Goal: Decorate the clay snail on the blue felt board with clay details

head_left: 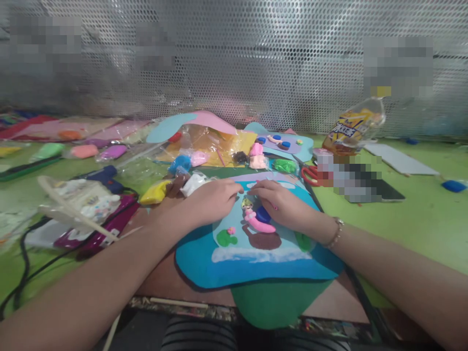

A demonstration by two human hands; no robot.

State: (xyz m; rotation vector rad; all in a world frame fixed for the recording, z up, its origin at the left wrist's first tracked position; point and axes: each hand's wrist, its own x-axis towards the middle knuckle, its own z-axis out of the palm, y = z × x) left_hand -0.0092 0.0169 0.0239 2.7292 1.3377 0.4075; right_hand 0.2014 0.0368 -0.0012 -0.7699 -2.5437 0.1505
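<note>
A blue foam-sheet picture (197,263) lies before me, with a clay mermaid figure (256,222) in its middle. The figure has a pink tail, a yellow-green head and a dark blue clay piece (263,214) beside it. Above its head, my left hand (219,197) has its fingers curled together at the picture's upper part. My right hand (280,202) comes from the other side, fingers bent and tips close to the left ones. Whatever is between the fingertips is too small or hidden to name. Green clay leaves with a pink flower (231,230) sit at lower left.
Bagged clay lumps, including yellow (155,192) and white (195,183), lie behind my left hand. A glue gun (104,178) and cord are at left. Red-handled scissors (310,175), a phone (380,187) and a drink bottle (354,126) stand or lie at right.
</note>
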